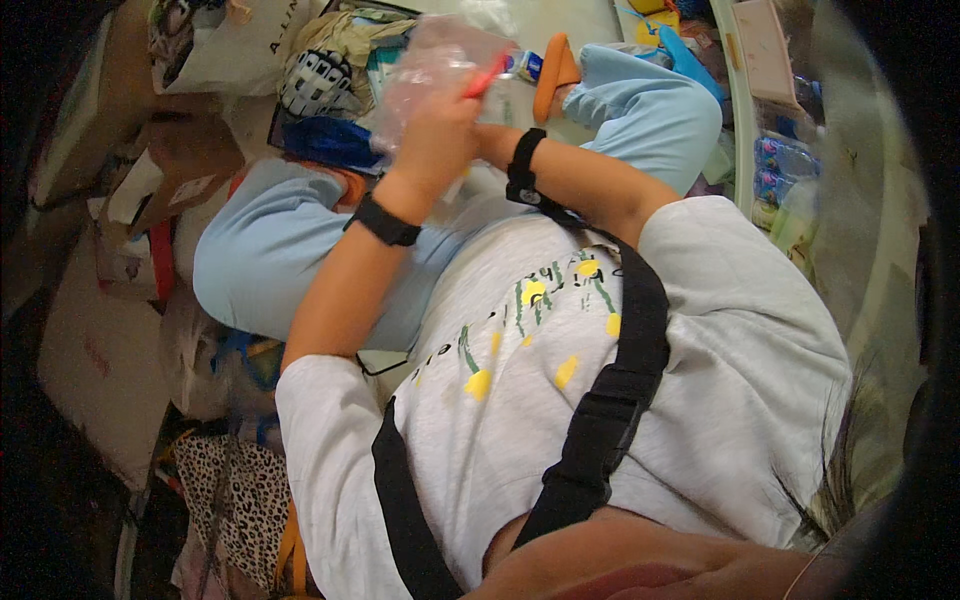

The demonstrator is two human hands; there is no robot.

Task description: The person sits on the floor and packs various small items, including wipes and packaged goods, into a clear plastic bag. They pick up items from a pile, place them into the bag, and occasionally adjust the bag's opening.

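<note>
My left hand (439, 131) is raised in front of me, blurred, with its fingers curled around a slim red object (487, 76). What this object is cannot be made out. A crinkled, clear pinkish plastic bag or sheet (420, 71) lies against the far side of the hand. My right hand (484, 141) meets the left from the right and is mostly hidden behind it, so its fingers and anything in them cannot be seen. Both wrists wear black bands.
My legs in light blue trousers (652, 112) are bent to both sides. Beyond them lie piled clothes (330, 45), a blue and white packet (527, 66) and a blue glove (686, 60). Cardboard boxes (180, 169) stand at left, plastic-wrapped bottles (784, 165) at right.
</note>
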